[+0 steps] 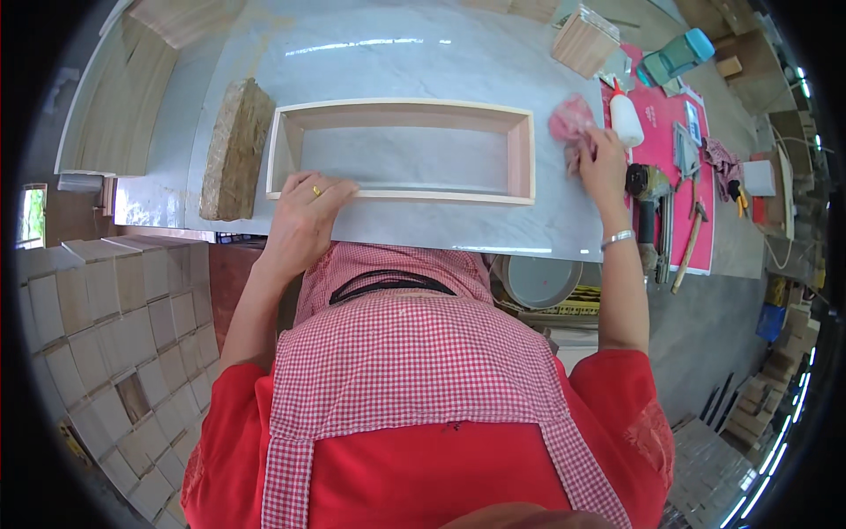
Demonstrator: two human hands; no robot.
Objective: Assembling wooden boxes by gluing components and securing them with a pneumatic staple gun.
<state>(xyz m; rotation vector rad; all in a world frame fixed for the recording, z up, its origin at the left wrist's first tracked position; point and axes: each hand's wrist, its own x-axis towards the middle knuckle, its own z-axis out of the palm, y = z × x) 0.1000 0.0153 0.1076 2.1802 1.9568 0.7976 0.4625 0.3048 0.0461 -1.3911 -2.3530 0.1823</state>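
Note:
A long rectangular frame of pale wood (441,197) lies flat on the grey tabletop (441,231), and the table surface shows through its middle. My left hand (302,216) grips the frame's near rail by its left corner, fingers curled over the edge. To the right of the frame, my right hand (604,169) pinches a crumpled pink cloth (573,119) that rests on the table. Just beyond that hand stands a white squeeze bottle with a red tip (627,120).
A rough wooden block (236,150) lies left of the frame. On the right, a pink mat (652,110) bears a hammer (696,225), a power tool (648,189) and a teal bottle (675,58). A small wooden box (585,44) sits behind. Stacked wooden pieces (132,309) fill the lower left.

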